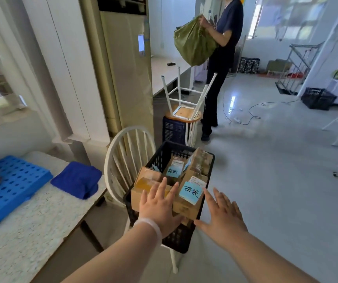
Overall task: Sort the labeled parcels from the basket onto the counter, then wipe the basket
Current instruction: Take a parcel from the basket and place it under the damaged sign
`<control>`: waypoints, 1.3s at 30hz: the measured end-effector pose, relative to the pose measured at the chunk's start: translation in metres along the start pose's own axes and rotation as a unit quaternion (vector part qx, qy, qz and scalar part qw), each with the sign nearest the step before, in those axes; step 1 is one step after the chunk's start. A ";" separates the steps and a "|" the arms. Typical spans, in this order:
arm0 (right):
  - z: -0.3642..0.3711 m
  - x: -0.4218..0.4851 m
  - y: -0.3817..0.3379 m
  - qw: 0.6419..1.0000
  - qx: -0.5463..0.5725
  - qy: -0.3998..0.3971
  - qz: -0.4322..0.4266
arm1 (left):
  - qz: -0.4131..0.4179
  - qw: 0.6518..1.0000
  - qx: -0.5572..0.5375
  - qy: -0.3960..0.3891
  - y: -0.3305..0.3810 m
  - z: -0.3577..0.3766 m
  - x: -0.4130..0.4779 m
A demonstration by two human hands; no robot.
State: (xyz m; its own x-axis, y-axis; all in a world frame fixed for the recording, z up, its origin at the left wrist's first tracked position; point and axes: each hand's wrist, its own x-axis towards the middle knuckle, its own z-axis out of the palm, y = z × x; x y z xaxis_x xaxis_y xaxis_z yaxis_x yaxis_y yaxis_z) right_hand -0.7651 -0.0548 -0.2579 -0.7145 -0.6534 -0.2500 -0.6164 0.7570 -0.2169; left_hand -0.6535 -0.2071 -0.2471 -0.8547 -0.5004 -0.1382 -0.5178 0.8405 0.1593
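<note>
A black plastic basket [180, 240] stands on the seat of a white chair [123, 158] and holds several cardboard parcels with light-blue handwritten labels. The nearest labelled parcel [191, 194] lies at the front right, another labelled parcel [174, 170] sits behind it, and a plain brown box [143, 184] fills the left side. My left hand [160, 209] hovers with spread fingers over the brown box. My right hand [223, 215] is spread flat just right of the basket's rim. Neither hand holds anything. A folded blue cloth [77, 179] lies on the speckled counter [31, 227] at the left.
A blue perforated plastic tray [9, 190] lies on the counter's left part. Behind the chair stand a dark crate [173, 129] and stacked stools [186, 105]. A person in dark clothes [223, 64] holds a green bag further back. Cables and another black crate [318, 98] lie on the floor.
</note>
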 end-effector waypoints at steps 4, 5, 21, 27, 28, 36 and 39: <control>0.013 0.031 0.007 0.998 0.041 -0.032 0.038 | 0.012 0.999 -0.001 -0.034 -0.002 0.015 0.036; 0.016 0.039 0.007 0.997 0.048 -0.036 0.048 | 0.014 0.999 -0.001 -0.040 -0.004 0.019 0.046; 0.072 0.142 0.010 0.947 0.253 -0.038 0.192 | 0.128 0.981 0.069 -0.128 -0.021 0.067 0.174; 0.091 0.155 0.009 0.935 0.286 -0.055 0.205 | 0.129 0.965 0.124 -0.194 -0.023 0.076 0.190; 0.094 0.156 0.007 0.932 0.293 -0.057 0.205 | 0.130 0.963 0.125 -0.201 -0.023 0.077 0.191; 0.110 0.159 0.000 0.922 0.332 -0.052 0.194 | 0.134 0.965 0.116 -0.195 -0.023 0.084 0.197; 0.108 0.159 -0.002 0.915 0.355 -0.037 0.190 | 0.130 0.970 0.102 -0.181 -0.025 0.085 0.197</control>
State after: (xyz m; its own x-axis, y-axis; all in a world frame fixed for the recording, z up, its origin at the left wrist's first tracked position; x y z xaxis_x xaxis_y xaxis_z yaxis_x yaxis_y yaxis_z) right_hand -0.8416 -0.1606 -0.3990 -0.7922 -0.3612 -0.4918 0.0607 0.7553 -0.6525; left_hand -0.8060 -0.3095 -0.3620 -0.8673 -0.1914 -0.4594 -0.2373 0.9704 0.0437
